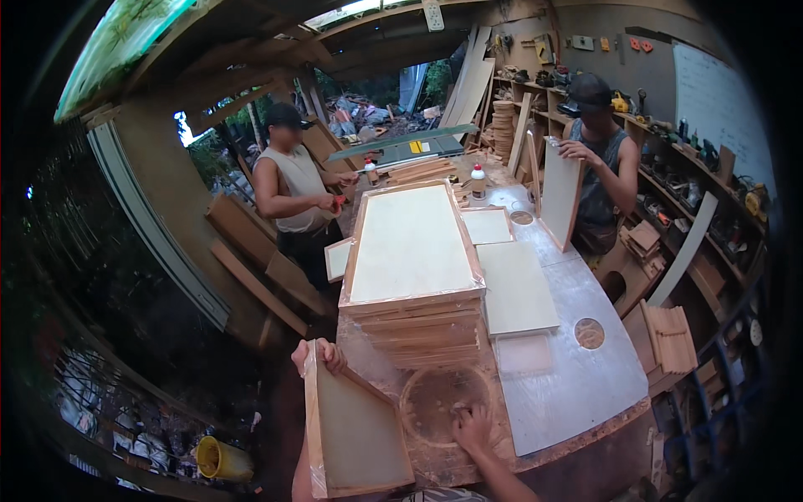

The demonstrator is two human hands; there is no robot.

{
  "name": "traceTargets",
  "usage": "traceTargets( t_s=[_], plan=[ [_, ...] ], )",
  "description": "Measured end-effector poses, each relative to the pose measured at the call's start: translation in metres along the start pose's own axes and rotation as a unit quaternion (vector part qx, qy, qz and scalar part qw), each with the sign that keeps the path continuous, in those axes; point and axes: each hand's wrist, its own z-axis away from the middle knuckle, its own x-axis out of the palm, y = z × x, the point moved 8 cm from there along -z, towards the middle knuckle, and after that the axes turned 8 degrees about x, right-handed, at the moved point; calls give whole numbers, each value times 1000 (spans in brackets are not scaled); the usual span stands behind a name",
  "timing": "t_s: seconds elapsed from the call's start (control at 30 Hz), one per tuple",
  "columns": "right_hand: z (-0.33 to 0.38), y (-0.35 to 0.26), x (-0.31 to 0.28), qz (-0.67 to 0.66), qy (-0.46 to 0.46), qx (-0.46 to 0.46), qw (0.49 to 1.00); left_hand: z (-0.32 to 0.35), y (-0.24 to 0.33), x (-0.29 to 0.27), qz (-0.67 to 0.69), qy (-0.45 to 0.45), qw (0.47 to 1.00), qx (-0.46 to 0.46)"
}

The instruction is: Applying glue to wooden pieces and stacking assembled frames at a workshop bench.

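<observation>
My left hand grips the upper edge of a shallow wooden-framed panel, which stands tilted at the near left end of the table, its recessed side facing right. Clear plastic film shines along its frame. My right hand is low over the tabletop, by a round ring mark. Its fingers are drawn together at a small greyish thing too small to name. Just beyond my hands rises a stack of similar panels, pale on top and wrapped in clear film.
Right of the stack lie a pale flat board and a grey sheet with round holes. One co-worker stands at the far left; another holds a panel upright at the right. Glue bottles stand beyond the stack.
</observation>
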Motion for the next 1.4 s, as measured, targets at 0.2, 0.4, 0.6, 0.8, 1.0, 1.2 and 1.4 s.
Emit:
traceTargets(
  t_s=[0.2, 0.4, 0.6, 0.8, 1.0, 1.2, 1.4],
  plan=[
    [16, -28, 10, -30, -34, -75, 996, 5, 17, 3, -51, 55, 997, 30],
    [23, -67, 45, -145, -123, 13, 982, 47, 84, -1, -77, 134, 983, 103],
    [16, -124, 56, -150, -161, -29, 975, 77, 84, -30, -25, 173, 981, 85],
    [20, -138, 32, -212, -136, 65, 966, 50, 75, -42, -7, 170, 984, 53],
    [41, -117, 31, -195, -116, 144, 963, 24, 38, -42, 5, 146, 989, 2],
    [113, -60, 28, -531, 36, 499, 683, 17, -1, -26, 14, 105, 992, -62],
    [185, -88, 2, -670, -24, 583, 459, 20, -13, -27, 116, 38, 989, -84]
  ],
)
